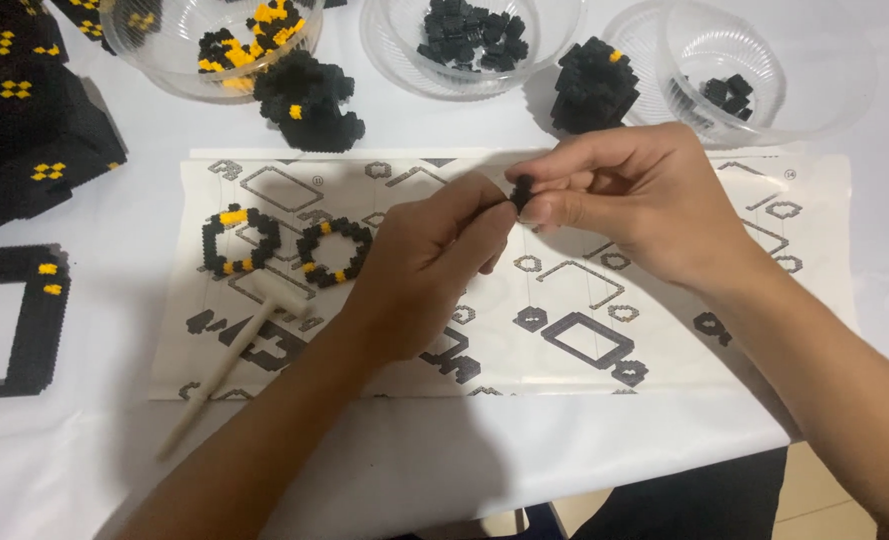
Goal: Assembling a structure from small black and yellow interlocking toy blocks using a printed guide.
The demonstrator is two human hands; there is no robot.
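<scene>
Both hands (435, 260) (645, 200) pinch what seems a knobbly black block piece (523, 188).

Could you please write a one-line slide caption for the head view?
Left hand and right hand pinch a small black block piece above an instruction sheet, beside two black-and-yellow rings.

Both arms reach in. The left hand (420, 265) and right hand (645, 205) meet, fingertips (540, 210) pinched together.

The fingers (540, 205) cover most of the tiny black piece (523, 188) — shape unclear.
</scene>
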